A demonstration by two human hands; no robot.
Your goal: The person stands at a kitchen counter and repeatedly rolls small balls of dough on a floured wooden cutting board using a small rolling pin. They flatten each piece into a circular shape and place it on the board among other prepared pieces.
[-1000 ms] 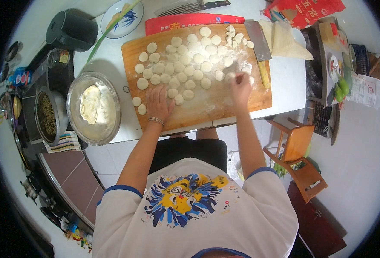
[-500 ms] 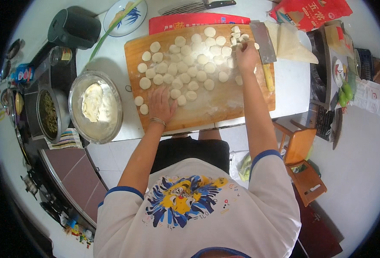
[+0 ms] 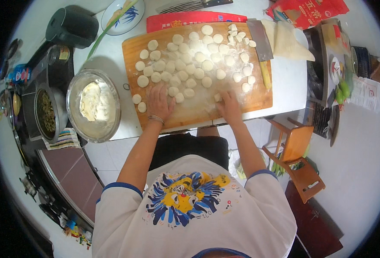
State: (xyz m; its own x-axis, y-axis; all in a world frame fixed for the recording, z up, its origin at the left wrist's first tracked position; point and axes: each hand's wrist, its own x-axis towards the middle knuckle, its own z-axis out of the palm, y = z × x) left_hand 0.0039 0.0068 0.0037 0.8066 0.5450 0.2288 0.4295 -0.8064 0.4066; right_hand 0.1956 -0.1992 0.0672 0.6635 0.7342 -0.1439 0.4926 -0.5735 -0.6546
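Note:
Many flattened rounds of white dough lie across a floured wooden cutting board. My left hand rests palm down near the board's front left part, fingers stretched out beside the lowest rounds. At the front right of the centre, my right hand is low over the board with a small dough piece at its thumb and fingertips. Small unflattened dough pieces cluster at the far right corner. A cleaver lies along the board's right edge, its wooden handle toward me.
Left of the board stands a metal bowl with a lump of dough. Farther left is a bowl of chopped green filling. A plate with a green onion sits at the back left. A wooden chair stands at the lower right.
My right hand has come from the small pieces at the far right corner toward me and left, bringing a dough piece. My left hand stays nearly in place.

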